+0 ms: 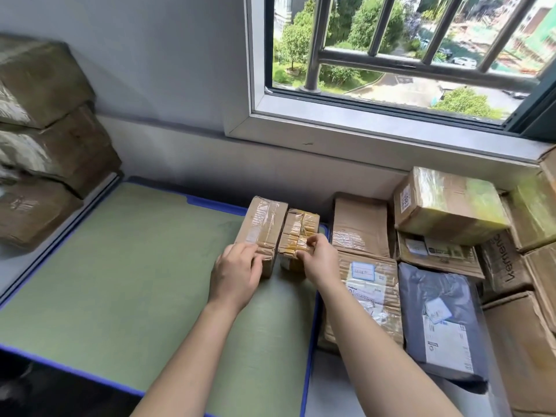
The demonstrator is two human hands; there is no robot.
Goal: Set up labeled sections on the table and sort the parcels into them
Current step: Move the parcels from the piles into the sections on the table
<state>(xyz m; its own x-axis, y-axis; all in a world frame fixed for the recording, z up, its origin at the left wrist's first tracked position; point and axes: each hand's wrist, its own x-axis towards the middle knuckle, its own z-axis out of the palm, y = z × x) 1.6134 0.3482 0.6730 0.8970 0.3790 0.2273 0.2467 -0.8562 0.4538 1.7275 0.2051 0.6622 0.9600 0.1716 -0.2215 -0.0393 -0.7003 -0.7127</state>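
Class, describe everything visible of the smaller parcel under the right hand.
The smaller parcel is a brown cardboard box, crinkled under glossy clear and yellowish tape. It lies flat on the green table near that table's far right corner, close beside the larger parcel. The right hand pinches its near end.
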